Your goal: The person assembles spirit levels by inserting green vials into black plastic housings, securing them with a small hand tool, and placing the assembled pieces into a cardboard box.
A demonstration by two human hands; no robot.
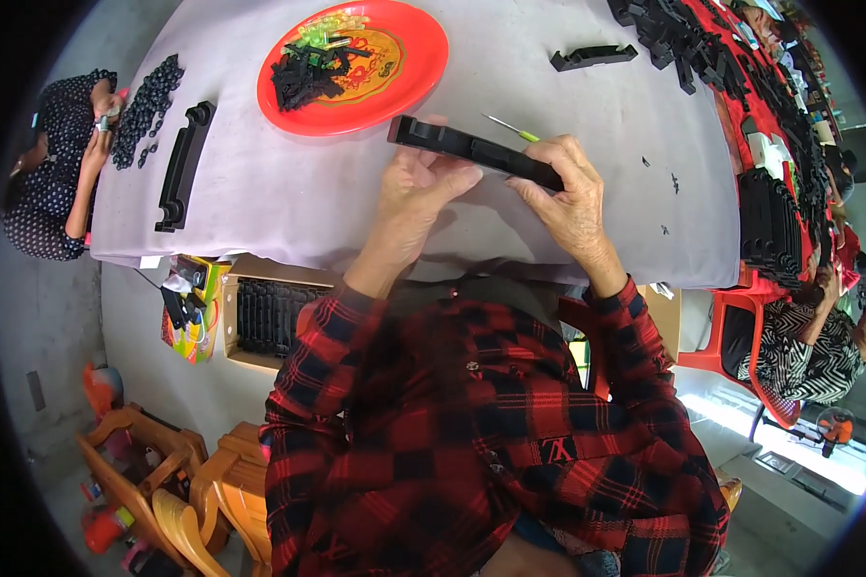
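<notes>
A long black plastic bar (479,151) spans both hands, the left hand (416,183) closed around its left end with fingers partly hidden behind, the right hand (573,188) pinching its right end between thumb and fingers. Just beyond the right-hand grip, a thin-shafted, green-handled tool (512,129) shows; whether fingers touch it, I cannot tell. Farther beyond, leftward, sits a red plate (431,67).

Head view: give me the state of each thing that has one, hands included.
Left hand: gripping the black bar
Right hand: gripping its right end
Black bar: held above the tablecloth
Red plate: part-covered by small pieces
Green-handled tool: partly hidden; unclear whether held
Carton: open, holding black parts
Bar at left: lying on the tablecloth
</notes>
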